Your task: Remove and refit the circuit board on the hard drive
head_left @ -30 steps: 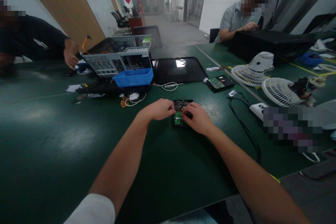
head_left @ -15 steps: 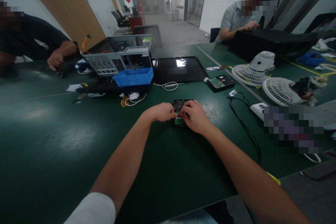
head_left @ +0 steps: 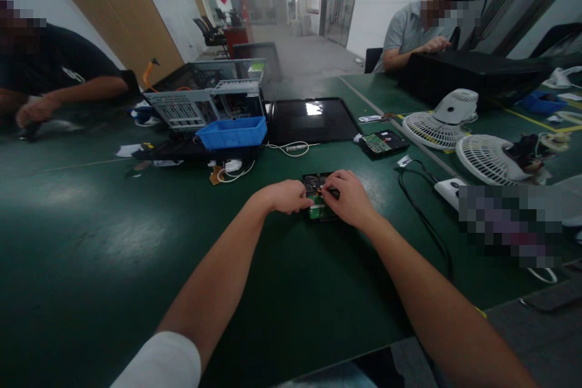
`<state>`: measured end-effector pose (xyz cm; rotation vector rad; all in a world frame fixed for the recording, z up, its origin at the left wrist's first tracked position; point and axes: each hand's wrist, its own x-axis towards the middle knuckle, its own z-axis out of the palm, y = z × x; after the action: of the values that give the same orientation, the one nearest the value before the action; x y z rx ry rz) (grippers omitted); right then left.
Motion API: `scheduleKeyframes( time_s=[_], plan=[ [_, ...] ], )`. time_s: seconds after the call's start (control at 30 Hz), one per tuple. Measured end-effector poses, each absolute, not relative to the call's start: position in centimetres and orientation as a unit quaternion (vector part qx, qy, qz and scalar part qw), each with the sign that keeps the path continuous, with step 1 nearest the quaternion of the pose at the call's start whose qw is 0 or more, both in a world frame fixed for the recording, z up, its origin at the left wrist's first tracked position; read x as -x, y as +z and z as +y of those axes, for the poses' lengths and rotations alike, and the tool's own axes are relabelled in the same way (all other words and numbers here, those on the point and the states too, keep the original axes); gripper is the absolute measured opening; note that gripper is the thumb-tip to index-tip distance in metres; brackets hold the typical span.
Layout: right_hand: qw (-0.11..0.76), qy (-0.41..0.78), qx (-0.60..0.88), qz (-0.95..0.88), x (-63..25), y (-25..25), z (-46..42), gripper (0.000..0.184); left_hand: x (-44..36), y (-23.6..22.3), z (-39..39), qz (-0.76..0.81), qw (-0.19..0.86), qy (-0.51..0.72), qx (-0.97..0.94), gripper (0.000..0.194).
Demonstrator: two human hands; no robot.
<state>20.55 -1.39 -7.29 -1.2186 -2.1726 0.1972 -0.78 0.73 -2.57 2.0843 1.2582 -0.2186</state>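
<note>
A hard drive (head_left: pixel 320 212) with a green circuit board and a dark metal top part lies on the green table in front of me. Closed around its left edge, my left hand (head_left: pixel 289 196) holds it, thumb on the board side. My right hand (head_left: pixel 349 197) is over the drive's right side, fingertips pinched together near the middle of the board. Whatever is between those fingertips is too small to make out. The hand hides the drive's right edge.
An opened computer case (head_left: pixel 204 103) stands ahead with a blue bin (head_left: pixel 233 133) before it. A black panel (head_left: pixel 311 121) and another hard drive (head_left: pixel 384 142) lie to the right. Fan parts (head_left: pixel 484 157) and a power strip (head_left: pixel 448 191) sit farther right. Two people work across the table.
My right hand has shifted slightly right on the drive, baring more of the green board. My left hand keeps its grip. The person at left has moved a hand leftward.
</note>
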Motion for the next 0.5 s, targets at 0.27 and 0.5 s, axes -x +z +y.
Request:
scheduleKeyframes(
  time_s=[0.27, 0.5],
  plan=[
    [0.331, 0.077, 0.51, -0.79, -21.1, -6.8, -1.5, 0.009, 1.9, -1.7, 0.8, 0.509, 0.263, -0.016, -0.82, 0.028],
    [0.224, 0.239, 0.575, -0.75, -23.5, -6.1, -1.5, 0.078, 3.7, 0.0, 0.6, 0.514, 0.258, 0.177, -0.799, 0.026]
  ],
)
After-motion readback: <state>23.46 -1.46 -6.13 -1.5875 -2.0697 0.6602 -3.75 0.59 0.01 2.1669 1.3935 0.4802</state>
